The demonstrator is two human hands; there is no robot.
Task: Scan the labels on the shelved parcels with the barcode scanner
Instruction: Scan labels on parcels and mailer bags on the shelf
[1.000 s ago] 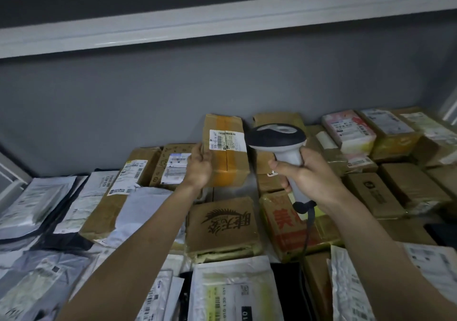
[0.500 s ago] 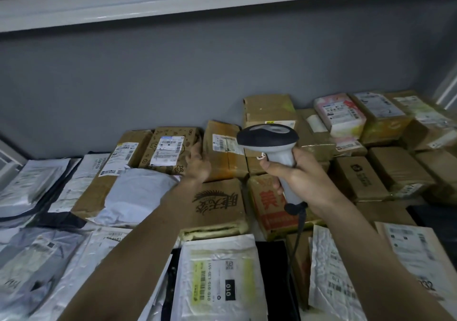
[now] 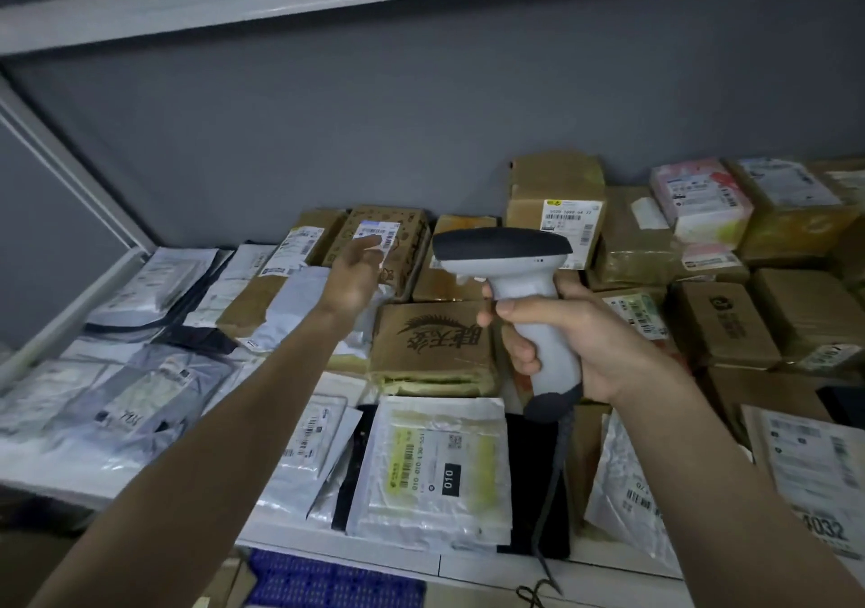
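Shelved parcels [image 3: 435, 345] are being worked through with the barcode scanner [image 3: 508, 275], gripped by its handle in the right hand [image 3: 575, 340] above the middle of the shelf. The left hand [image 3: 355, 275], fingers loosely extended and holding nothing, is stretched toward the label [image 3: 378, 235] on a patterned carton [image 3: 398, 251] at the far left-centre. That label appears to be next, so the scanner's head would need to be aimed at it.

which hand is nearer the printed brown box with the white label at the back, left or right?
Left. The left hand reaches out with its fingertips at the label of the printed brown box. The right hand sits to the box's right and nearer the camera, gripping the barcode scanner.
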